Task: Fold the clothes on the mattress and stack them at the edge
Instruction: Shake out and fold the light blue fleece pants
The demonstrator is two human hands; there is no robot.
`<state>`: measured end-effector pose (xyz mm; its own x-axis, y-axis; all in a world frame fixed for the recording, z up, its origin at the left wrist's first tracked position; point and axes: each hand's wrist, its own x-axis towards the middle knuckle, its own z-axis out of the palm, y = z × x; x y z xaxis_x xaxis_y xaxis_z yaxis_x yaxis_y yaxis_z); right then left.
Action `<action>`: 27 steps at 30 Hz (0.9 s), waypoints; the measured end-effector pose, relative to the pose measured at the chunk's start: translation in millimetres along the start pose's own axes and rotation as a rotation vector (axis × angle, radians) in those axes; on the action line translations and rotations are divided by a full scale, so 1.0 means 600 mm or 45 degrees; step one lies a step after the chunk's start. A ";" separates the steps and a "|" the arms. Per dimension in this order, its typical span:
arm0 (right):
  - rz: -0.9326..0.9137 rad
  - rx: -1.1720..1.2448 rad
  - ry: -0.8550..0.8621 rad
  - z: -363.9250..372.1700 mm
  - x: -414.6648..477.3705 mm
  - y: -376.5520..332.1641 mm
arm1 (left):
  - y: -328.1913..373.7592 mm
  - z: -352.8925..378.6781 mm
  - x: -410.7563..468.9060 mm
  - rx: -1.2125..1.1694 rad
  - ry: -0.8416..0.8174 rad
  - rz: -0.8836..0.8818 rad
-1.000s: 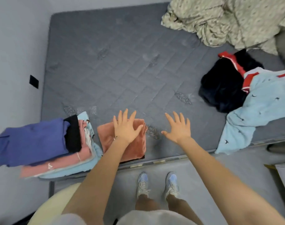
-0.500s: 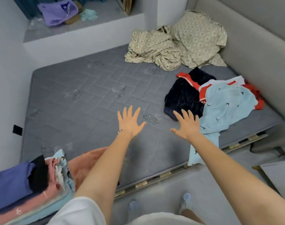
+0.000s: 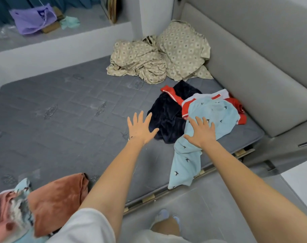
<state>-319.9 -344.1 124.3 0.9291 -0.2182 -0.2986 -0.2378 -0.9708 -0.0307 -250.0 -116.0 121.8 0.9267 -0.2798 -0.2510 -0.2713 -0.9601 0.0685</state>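
On the grey mattress (image 3: 65,120) a loose heap lies at the right: a light blue bird-print garment (image 3: 214,113) on top, a dark navy garment (image 3: 165,116) beside it, and red-and-white cloth (image 3: 240,111) underneath. My right hand (image 3: 200,131) hovers with fingers spread over the light blue garment, holding nothing. Spread flat and empty, my left hand (image 3: 140,128) is over the navy garment's left edge. A folded rust-orange cloth (image 3: 58,199) lies at the near edge, next to a stack of folded clothes (image 3: 9,213) at bottom left.
A crumpled beige patterned sheet (image 3: 158,58) fills the mattress's far right corner. A grey padded headboard (image 3: 254,71) borders the right side. A raised ledge (image 3: 61,44) behind holds a purple bag (image 3: 33,18). Grey floor (image 3: 193,204) lies below the near edge.
Both hands left the folded orange cloth and reached right and forward toward the loose heap; the view swung right with them, so the stack slid to the bottom left.
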 end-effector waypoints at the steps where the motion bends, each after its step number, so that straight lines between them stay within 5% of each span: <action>1: 0.010 0.012 0.000 -0.002 0.010 0.010 | 0.006 -0.001 0.013 0.013 -0.001 0.007; 20: 0.286 0.219 -0.066 -0.009 0.242 0.291 | 0.233 0.021 0.313 0.057 -0.098 0.179; 27: 0.198 0.225 -0.216 0.020 0.366 0.433 | 0.361 0.079 0.409 -0.089 -0.192 0.005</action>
<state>-181.4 -643.2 39.1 0.8205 -0.3291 -0.4674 -0.4336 -0.8912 -0.1336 -93.5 -392.3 29.4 0.8746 -0.2848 -0.3924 -0.2513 -0.9584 0.1355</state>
